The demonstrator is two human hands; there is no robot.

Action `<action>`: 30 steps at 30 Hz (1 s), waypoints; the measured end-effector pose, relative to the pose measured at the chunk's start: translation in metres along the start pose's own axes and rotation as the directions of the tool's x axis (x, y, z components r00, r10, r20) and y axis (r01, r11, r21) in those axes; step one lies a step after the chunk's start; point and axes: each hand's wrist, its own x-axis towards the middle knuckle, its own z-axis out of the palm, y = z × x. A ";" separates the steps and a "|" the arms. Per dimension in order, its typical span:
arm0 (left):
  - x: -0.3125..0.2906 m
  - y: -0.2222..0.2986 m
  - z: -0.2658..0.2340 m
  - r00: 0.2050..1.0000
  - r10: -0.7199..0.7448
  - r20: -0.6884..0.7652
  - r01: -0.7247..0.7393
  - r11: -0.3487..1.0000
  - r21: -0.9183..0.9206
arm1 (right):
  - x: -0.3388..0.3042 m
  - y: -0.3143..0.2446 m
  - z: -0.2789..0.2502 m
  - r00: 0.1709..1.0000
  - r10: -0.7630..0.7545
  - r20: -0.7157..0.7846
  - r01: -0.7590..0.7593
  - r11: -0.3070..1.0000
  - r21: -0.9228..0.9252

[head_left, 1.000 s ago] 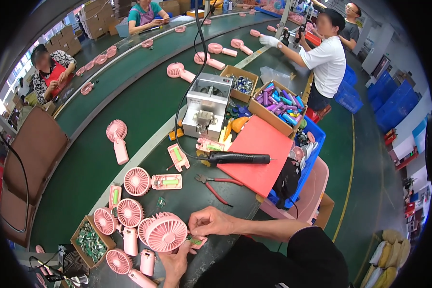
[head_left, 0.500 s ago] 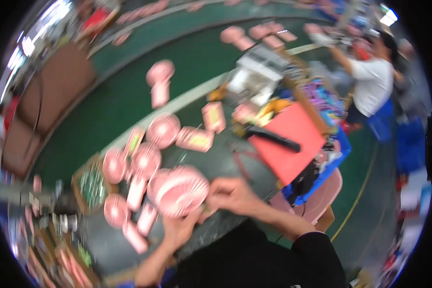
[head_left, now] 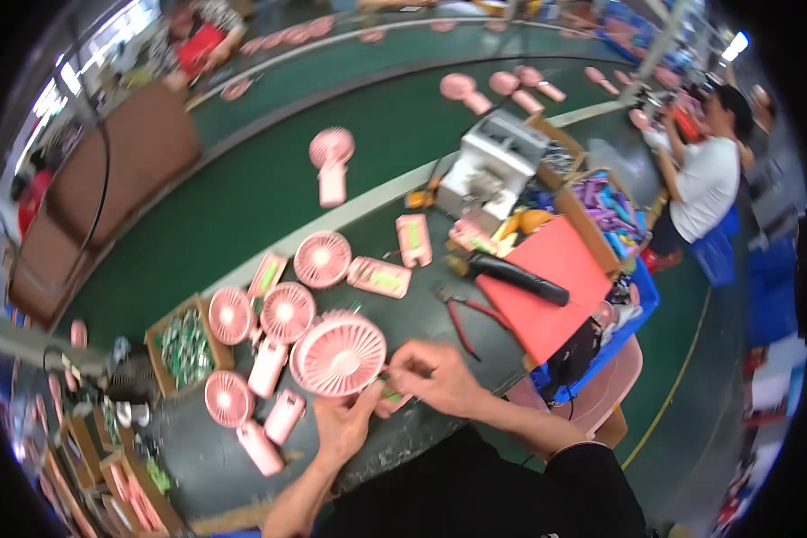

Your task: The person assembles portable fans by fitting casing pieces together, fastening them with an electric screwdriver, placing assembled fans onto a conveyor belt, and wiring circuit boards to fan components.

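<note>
A pink handheld fan (head_left: 339, 355), its round grille tilted toward me, is gripped by my left hand (head_left: 341, 429) at the lower side of the head. Beside it, my right hand (head_left: 441, 378) has its fingers pinched together over the fan's handle end, where a bit of green shows. What the fingertips hold is too small to make out. Around the fan lie more pink fans, one fan head (head_left: 287, 312) just behind it and another (head_left: 229, 399) to its left. Pink handle shells (head_left: 379, 277) with green-yellow parts inside rest farther back.
Red-handled pliers (head_left: 462, 323) lie right of the fans. A black cylindrical tool (head_left: 518, 278) rests on a red sheet (head_left: 556, 314). At left stands a box of small green parts (head_left: 186, 348). Beyond is a green conveyor (head_left: 242, 188) carrying pink fans; a person (head_left: 704, 170) works at the right.
The view has shifted, so the tabletop things appear slightly farther right and lower, and less blurred. Both hands stay at the fan, the right still pinched by its handle.
</note>
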 end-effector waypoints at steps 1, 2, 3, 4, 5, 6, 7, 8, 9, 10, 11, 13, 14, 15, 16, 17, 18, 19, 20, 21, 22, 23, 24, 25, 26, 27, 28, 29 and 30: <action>-0.001 -0.001 -0.003 1.000 0.014 0.016 -0.014 1.000 -0.012 | 0.001 -0.004 0.001 0.998 -0.068 -0.015 0.067 0.996 -0.052; -0.002 -0.002 -0.003 0.999 0.010 0.045 -0.010 1.000 0.011 | -0.002 -0.007 0.001 0.992 -0.124 -0.025 0.121 0.987 -0.105; -0.001 0.000 -0.002 0.997 0.021 0.075 -0.022 1.000 0.016 | -0.002 -0.009 0.001 0.989 -0.137 -0.053 0.131 0.985 -0.115; -0.001 0.005 0.003 0.998 0.015 0.054 -0.014 1.000 -0.010 | -0.004 -0.011 -0.001 0.980 -0.186 -0.066 0.174 0.972 -0.158; -0.001 0.007 0.007 1.000 0.005 0.029 -0.004 0.999 -0.036 | -0.004 -0.012 -0.003 0.970 -0.232 -0.073 0.214 0.956 -0.200; -0.002 0.005 0.008 0.999 0.007 0.032 -0.006 0.999 -0.045 | -0.006 -0.012 -0.002 0.953 -0.291 -0.082 0.264 0.934 -0.242; -0.001 0.007 0.010 1.000 0.003 0.023 -0.002 0.999 -0.043 | -0.006 -0.014 -0.002 0.944 -0.320 -0.083 0.287 0.916 -0.280; -0.001 0.008 0.012 1.000 -0.001 0.011 0.001 0.999 -0.041 | -0.006 -0.014 -0.003 0.934 -0.348 -0.081 0.307 0.897 -0.316; 0.002 0.008 0.012 1.000 0.014 0.025 -0.013 0.999 -0.037 | -0.004 -0.011 -0.004 0.909 -0.410 -0.080 0.356 0.860 -0.365; 0.003 0.007 0.013 1.000 0.023 0.018 -0.023 0.999 -0.037 | -0.003 -0.010 -0.005 0.906 -0.417 -0.071 0.365 0.857 -0.364; 0.004 0.007 0.015 1.000 0.021 0.017 -0.021 0.999 -0.034 | -0.004 -0.010 -0.005 0.886 -0.456 -0.084 0.386 0.825 -0.413; 0.006 0.010 0.016 1.000 0.024 0.010 -0.024 1.000 -0.005 | -0.002 -0.007 -0.006 0.853 -0.516 -0.078 0.423 0.771 -0.476; 0.006 0.008 0.016 1.000 0.029 -0.003 -0.029 1.000 -0.012 | -0.002 -0.006 -0.006 0.841 -0.538 -0.065 0.434 0.740 -0.514; 0.005 0.006 0.016 0.999 0.034 -0.016 -0.034 0.999 -0.020 | -0.002 -0.005 -0.004 0.827 -0.560 -0.051 0.445 0.707 -0.550; 0.002 0.004 0.017 0.999 0.017 -0.049 -0.019 0.999 -0.030 | -0.001 -0.002 -0.002 0.781 -0.624 -0.023 0.488 0.633 -0.601; 0.004 0.004 0.017 0.998 0.028 -0.063 -0.030 0.999 -0.031 | 0.000 -0.002 -0.002 0.776 -0.631 -0.009 0.503 0.627 -0.595; 0.006 0.005 0.017 0.997 0.040 -0.070 -0.042 0.999 -0.022 | 0.002 -0.005 -0.003 0.757 -0.653 0.023 0.510 0.569 -0.645; 0.005 0.006 0.016 0.996 0.049 -0.075 -0.050 0.999 -0.011 | 0.002 -0.008 -0.002 0.739 -0.672 0.053 0.512 0.509 -0.692; 0.003 0.007 0.017 0.995 0.060 -0.082 -0.062 0.998 -0.025 | 0.000 -0.007 -0.001 0.733 -0.677 0.063 0.525 0.505 -0.685; -0.001 0.007 0.020 0.993 0.071 -0.089 -0.075 0.996 -0.039 | -0.004 -0.004 -0.001 0.733 -0.679 0.055 0.522 0.508 -0.685; -0.001 0.004 0.022 0.991 0.069 -0.114 -0.078 0.994 -0.079 | -0.004 -0.002 -0.002 0.727 -0.685 0.047 0.523 0.508 -0.684; -0.001 0.002 0.021 0.990 0.071 -0.124 -0.081 0.993 -0.081 | -0.004 -0.005 -0.001 0.727 -0.684 0.058 0.519 0.492 -0.699; 0.000 0.001 0.020 0.988 0.073 -0.135 -0.084 0.993 -0.083 | -0.002 -0.005 0.002 0.715 -0.696 0.070 0.539 0.484 -0.690; -0.002 0.003 0.021 0.986 0.064 -0.156 -0.076 0.995 -0.071 | -0.003 -0.003 0.004 0.719 -0.693 0.058 0.527 0.488 -0.696; -0.002 0.002 0.022 0.981 0.075 -0.180 -0.088 0.994 -0.070 | -0.003 0.000 0.006 0.723 -0.689 0.047 0.516 0.493 -0.700; 0.000 0.000 0.022 0.979 0.080 -0.186 -0.092 0.994 -0.055 | -0.002 0.003 0.006 0.730 -0.682 0.039 0.514 0.511 -0.689; -0.003 -0.002 0.021 0.977 0.078 -0.197 -0.088 0.995 -0.041 | -0.004 0.001 0.006 0.729 -0.682 0.063 0.515 0.484 -0.707; -0.002 0.000 0.021 0.974 0.112 -0.196 -0.118 0.993 -0.020 | -0.003 -0.002 0.005 0.724 -0.685 0.085 0.516 0.456 -0.725; -0.005 -0.002 0.021 0.972 0.093 -0.217 -0.107 0.993 -0.052 | -0.004 -0.003 0.008 0.727 -0.684 0.066 0.523 0.488 -0.699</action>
